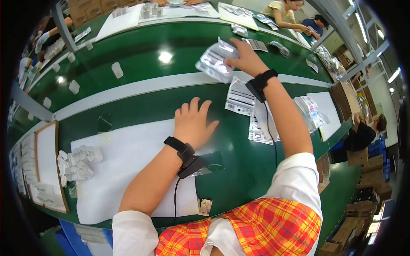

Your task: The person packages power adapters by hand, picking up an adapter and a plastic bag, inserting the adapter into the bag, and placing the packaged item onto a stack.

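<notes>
Out over the green conveyor belt (143,64), my right hand (250,59) has its thumb and fingers closed on a shiny clear-and-silver plastic pouch (217,60). What is inside the pouch is too blurred to make out. My left hand (192,121) is empty, its fingers spread, above the far right part of a white sheet (124,170). Flat silver printed pouches (240,97) lie on the green table under my right forearm. A cluster of small white plastic parts (77,163) stands on the left side of the sheet.
A pale rail (141,92) divides the table from the belt. White plastic pieces (117,70) and other pouches (279,48) lie on the belt. Left is a wood-framed tray (47,166); right, a filled pouch (308,112) rests by a white board (326,115). Co-workers (284,15) sit across.
</notes>
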`<state>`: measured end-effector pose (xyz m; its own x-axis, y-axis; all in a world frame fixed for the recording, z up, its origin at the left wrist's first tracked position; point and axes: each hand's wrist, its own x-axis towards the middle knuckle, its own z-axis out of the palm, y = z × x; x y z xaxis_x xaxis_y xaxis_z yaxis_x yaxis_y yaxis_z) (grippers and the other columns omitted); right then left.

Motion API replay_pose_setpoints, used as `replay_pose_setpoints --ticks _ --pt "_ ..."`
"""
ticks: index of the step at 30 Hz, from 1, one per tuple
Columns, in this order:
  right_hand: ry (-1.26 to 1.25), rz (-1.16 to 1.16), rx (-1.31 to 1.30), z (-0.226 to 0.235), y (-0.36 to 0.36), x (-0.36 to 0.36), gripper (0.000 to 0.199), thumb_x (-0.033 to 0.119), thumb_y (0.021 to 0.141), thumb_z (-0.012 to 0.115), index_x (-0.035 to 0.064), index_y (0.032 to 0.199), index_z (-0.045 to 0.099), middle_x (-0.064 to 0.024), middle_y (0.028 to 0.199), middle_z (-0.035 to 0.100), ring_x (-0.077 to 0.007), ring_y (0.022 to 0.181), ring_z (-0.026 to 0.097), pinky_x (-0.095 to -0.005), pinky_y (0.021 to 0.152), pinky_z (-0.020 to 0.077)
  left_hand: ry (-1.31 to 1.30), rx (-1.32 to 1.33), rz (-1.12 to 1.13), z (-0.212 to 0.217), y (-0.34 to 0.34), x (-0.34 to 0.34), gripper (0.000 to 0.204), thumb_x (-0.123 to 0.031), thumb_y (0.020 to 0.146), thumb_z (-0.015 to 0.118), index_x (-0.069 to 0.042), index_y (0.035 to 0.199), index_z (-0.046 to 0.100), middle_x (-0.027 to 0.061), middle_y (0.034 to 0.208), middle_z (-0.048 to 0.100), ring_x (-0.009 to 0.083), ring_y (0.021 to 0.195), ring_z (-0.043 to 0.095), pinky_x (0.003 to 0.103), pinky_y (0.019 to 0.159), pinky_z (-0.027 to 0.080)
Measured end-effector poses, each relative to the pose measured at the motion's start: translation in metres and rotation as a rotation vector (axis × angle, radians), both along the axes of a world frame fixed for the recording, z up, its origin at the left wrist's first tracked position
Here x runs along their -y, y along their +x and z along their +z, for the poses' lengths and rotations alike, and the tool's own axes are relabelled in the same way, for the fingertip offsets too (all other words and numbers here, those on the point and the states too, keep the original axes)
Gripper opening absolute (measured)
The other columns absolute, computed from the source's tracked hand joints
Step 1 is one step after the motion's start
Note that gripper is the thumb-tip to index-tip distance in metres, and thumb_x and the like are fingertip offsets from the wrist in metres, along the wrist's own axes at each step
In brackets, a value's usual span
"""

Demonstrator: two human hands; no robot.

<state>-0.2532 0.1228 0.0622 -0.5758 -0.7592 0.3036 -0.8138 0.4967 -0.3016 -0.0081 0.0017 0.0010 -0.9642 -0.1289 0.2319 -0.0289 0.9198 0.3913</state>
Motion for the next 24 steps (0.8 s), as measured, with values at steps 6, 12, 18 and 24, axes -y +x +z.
replay_pose_setpoints --ticks 6,12,18,24 --pt "0.487 -0.112 0.069 -0.014 0.045 -0.014 0.03 0.019 0.071 0.068 0.0036 0.097 0.066 -0.0199 0.099 0.066 -0.038 0.094 0.062 -0.0422 0.08 0.0506 -0.07 -0.011 0.013 -0.016 0.005 0.019 0.059 -0.039 0.076 0.069 -0.013 0.127 0.052 0.0167 0.133 0.045 0.0373 0.112 0.046 0.05 0.093 0.038" --pt "0.571 0.015 0.092 -0.037 0.069 -0.04 0.029 0.021 0.07 0.07 0.0032 0.092 0.064 -0.0167 0.09 0.066 -0.0358 0.086 0.063 -0.042 0.074 0.0493 -0.051 -0.012 -0.079 -0.003 -0.003 0.008 0.048 -0.028 0.082 0.063 -0.012 0.126 0.053 0.0145 0.134 0.046 0.0374 0.115 0.046 0.047 0.097 0.038" --pt "0.32 0.43 0.313 -0.046 0.102 -0.011 0.023 0.018 0.069 0.068 0.0058 0.088 0.063 -0.0134 0.083 0.065 -0.0343 0.079 0.062 -0.0412 0.069 0.0475 0.311 -0.408 -0.213 -0.005 -0.022 0.024 0.036 -0.012 0.086 0.054 -0.011 0.122 0.056 0.016 0.129 0.054 0.0346 0.119 0.05 0.047 0.098 0.039" --pt "0.436 0.449 0.428 -0.043 0.133 0.0 0.022 0.019 0.071 0.067 0.0081 0.09 0.063 -0.0113 0.082 0.065 -0.0325 0.079 0.062 -0.04 0.071 0.0479 0.25 0.12 -0.226 -0.019 -0.018 0.031 0.035 -0.013 0.087 0.051 -0.013 0.12 0.06 0.0108 0.131 0.055 0.0339 0.123 0.048 0.057 0.1 0.035"
